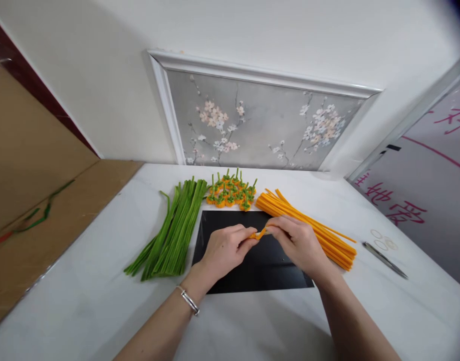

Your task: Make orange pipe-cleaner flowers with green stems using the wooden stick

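Note:
Over a black mat (248, 273), my left hand (228, 246) and my right hand (297, 240) pinch a short bent orange fuzzy stem (260, 233) between them. The fingers of both hands are closed on it, one hand at each end. Part of the stem is hidden by the fingertips. Behind the mat sits a cluster of small orange pieces with green tops (230, 194). A bundle of green fuzzy stems (179, 230) lies left of the mat, and a bundle of orange fuzzy stems (327, 240) lies to the right, partly behind my right hand.
Tweezers (385, 260) and several clear rings (381, 244) lie on the white table (90, 301) at the right. Brown cardboard (64, 200) is at the left. A framed floral panel (263, 120) stands behind, and a board with pink writing (421, 175) is on the right.

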A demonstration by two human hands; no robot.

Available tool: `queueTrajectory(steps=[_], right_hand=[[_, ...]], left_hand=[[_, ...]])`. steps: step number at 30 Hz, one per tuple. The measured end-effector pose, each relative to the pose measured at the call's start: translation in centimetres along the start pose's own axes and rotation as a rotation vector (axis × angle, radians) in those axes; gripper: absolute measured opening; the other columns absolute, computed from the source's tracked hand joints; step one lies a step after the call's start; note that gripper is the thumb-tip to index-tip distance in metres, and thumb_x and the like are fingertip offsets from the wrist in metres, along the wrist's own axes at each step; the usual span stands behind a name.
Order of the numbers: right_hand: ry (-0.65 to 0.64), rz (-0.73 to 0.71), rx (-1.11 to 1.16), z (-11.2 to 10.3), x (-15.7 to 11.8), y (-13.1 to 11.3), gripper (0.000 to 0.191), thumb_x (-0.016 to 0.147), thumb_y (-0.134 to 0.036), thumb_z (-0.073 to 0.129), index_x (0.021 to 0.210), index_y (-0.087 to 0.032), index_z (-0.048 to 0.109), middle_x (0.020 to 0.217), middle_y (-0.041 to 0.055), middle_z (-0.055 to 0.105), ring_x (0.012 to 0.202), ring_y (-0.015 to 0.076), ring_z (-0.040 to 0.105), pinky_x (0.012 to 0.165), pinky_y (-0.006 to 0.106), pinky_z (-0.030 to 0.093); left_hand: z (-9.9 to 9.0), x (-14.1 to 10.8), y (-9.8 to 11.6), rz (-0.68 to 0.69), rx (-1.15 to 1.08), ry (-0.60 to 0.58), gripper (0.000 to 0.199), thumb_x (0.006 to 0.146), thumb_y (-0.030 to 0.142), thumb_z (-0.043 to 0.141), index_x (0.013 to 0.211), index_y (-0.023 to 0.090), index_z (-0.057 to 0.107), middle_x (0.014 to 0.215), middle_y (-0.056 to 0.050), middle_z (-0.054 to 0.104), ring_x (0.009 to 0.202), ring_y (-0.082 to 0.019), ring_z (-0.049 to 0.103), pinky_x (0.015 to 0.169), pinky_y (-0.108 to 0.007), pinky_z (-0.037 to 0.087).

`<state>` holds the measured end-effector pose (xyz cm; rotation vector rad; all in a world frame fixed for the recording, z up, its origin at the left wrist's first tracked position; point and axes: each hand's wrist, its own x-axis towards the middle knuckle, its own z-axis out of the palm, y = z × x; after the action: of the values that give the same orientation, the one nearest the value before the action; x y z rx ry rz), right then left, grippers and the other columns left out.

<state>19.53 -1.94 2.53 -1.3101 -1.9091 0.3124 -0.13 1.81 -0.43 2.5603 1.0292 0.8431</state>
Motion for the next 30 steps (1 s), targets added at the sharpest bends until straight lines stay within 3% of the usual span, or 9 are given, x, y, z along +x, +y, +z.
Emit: queueTrajectory(steps=[4,15,23,30], right_hand=[[0.047,0.055,0.004,0.2,0.4,0.8,0.015,0.092,-0.029,0.053,0.087,-0.022,0.066,0.085,0.0036,0.071,0.078,0.0182,0.066,0.073,0.027,0.05],[0.008,0.131,-0.038,1.1,0.5,2.3,0.017,0.09,-0.033,0.057,0.085,-0.021,0.069,0.08,0.0028,0.072,0.073,0.0179,0.066,0.068,0.026,0.047],[-0.32,0.22,-0.111,0.9,0.0,2.8,0.029,0.091,-0.034,0.052,0.069,-0.02,0.064,0.06,-0.0018,0.06,0.055,0.0125,0.052,0.053,0.023,0.033],[-0.558,0.143,-0.074,0.5,-0.5,1.6,0.031,0.094,-0.028,0.046,0.066,-0.02,0.057,0.056,-0.0052,0.051,0.051,0.0094,0.043,0.053,0.022,0.029]], left_hand=[[0.1,0.1,0.3,0.034,0.007,-0.012,0.016,0.09,0.03,0.059,0.095,0.023,0.072,0.082,0.0,0.072,0.075,-0.015,0.067,0.066,-0.023,0.046],[0.1,0.1,0.9,0.127,-0.011,-0.053,0.014,0.088,0.029,0.062,0.078,0.021,0.07,0.071,0.002,0.071,0.065,-0.014,0.064,0.06,-0.024,0.043],[0.3,0.1,0.7,0.071,-0.104,0.07,0.008,0.086,0.025,0.064,0.083,0.021,0.07,0.078,0.001,0.073,0.071,-0.014,0.067,0.066,-0.023,0.047],[0.4,0.0,0.1,0.0,-0.027,0.105,0.029,0.09,0.028,0.059,0.119,0.025,0.064,0.086,0.0,0.074,0.074,-0.015,0.068,0.068,-0.025,0.05]])
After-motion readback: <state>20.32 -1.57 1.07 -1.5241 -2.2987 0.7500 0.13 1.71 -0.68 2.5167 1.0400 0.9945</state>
